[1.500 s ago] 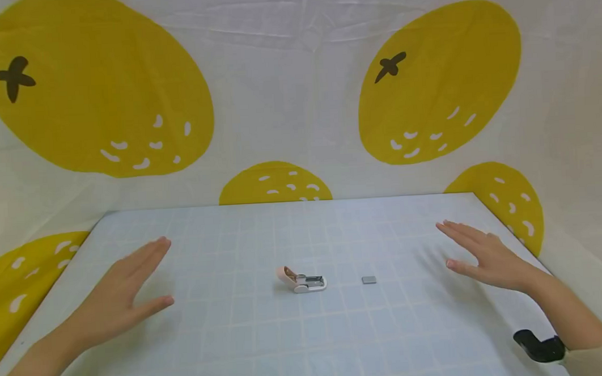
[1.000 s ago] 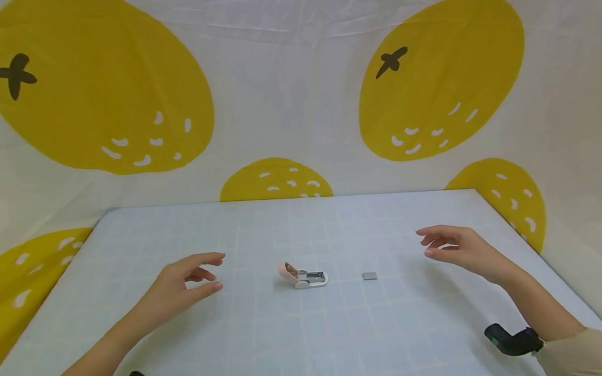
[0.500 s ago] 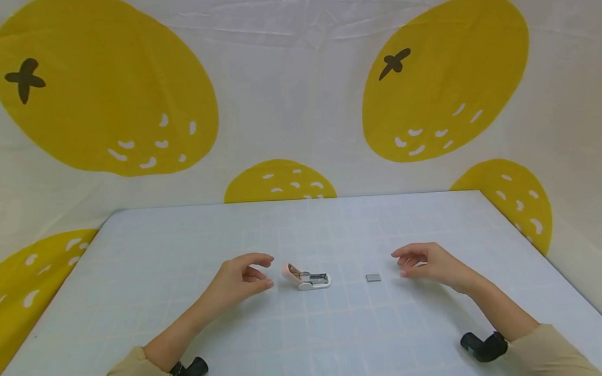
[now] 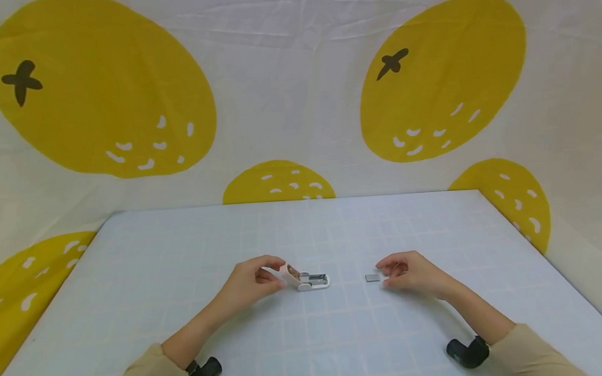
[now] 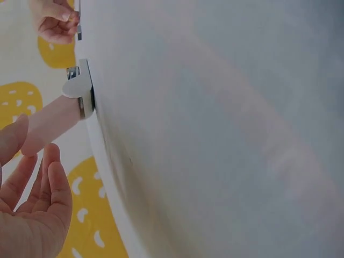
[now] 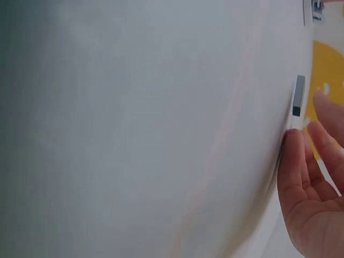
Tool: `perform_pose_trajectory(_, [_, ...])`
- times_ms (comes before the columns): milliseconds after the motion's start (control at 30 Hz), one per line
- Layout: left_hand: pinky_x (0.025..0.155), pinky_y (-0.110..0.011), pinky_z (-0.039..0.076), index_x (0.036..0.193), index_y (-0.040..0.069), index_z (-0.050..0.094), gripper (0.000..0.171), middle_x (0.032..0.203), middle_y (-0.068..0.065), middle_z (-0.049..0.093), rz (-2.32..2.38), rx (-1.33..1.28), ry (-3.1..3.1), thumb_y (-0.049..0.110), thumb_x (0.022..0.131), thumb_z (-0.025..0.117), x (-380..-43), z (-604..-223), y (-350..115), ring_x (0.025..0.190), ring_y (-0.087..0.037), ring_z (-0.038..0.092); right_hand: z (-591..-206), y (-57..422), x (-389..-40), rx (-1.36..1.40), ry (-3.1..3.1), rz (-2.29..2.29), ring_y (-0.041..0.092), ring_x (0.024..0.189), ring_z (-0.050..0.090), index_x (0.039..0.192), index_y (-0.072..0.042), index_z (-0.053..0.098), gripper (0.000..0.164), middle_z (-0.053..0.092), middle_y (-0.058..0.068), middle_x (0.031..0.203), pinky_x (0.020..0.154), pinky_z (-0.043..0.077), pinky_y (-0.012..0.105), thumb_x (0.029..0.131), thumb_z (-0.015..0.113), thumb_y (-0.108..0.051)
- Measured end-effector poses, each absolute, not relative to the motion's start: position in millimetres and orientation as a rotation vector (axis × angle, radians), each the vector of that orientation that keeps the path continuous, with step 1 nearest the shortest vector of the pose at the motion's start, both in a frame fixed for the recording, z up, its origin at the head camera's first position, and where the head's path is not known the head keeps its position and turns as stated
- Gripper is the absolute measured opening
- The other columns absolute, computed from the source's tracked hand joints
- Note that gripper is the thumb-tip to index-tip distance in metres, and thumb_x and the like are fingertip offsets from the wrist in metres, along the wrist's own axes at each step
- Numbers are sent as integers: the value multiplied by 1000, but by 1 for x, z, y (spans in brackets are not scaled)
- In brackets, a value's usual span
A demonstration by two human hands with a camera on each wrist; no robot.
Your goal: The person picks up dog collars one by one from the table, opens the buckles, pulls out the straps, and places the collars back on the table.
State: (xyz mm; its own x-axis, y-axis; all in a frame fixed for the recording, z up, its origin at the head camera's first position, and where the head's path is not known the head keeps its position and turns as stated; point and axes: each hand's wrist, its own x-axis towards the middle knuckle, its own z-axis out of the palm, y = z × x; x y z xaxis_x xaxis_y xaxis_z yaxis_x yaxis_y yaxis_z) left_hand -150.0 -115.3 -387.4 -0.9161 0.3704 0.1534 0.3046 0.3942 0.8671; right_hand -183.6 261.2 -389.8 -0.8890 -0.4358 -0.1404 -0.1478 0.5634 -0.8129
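A small stapler [image 4: 312, 281] lies on the table with its pale pink top arm [image 5: 54, 124] swung up and its metal staple channel exposed. My left hand [image 4: 254, 278] reaches it from the left. Thumb and fingertips hold the raised end of the pink arm from either side. To the right lies a small grey strip of staples [image 4: 372, 278]. My right hand [image 4: 413, 273] is around its right end, fingers bent and thumb apart from them. In the right wrist view a gap shows between the fingertips and the staple strip [image 6: 299, 95].
The table [image 4: 314, 346] has a pale blue cloth with a light grid. Behind and beside it hangs a white curtain [image 4: 286, 98] printed with large yellow fruit. A black camera [image 4: 204, 373] is strapped to each wrist, below beige sleeves.
Both hands have come inward from the sides and lowered, their fingers bending. The left has reached the stapler's raised arm, the right the staple strip. Stapler and strip have stayed put.
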Motion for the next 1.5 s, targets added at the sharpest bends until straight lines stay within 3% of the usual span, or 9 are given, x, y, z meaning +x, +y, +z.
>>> perform_pose_trajectory(633, [71,-22,52,109,2,65,33,105,-7,66,1586,550,2571,10,78,75,-158,-383,-101,81,-14,62,-390,235,-192,-500,2627,-1053,14,63,44,85,-4,67,19,50,-1,68,55,38,22,71,79,-7])
perform_pose_trajectory(1500, [70,-23,52,105,3,66,28,102,-6,66,1600,458,2545,8,79,73,-157,-381,-99,82,-15,61,-388,234,-190,-600,2648,-1039,12,65,48,86,-4,64,14,55,-1,72,57,43,21,79,73,-11])
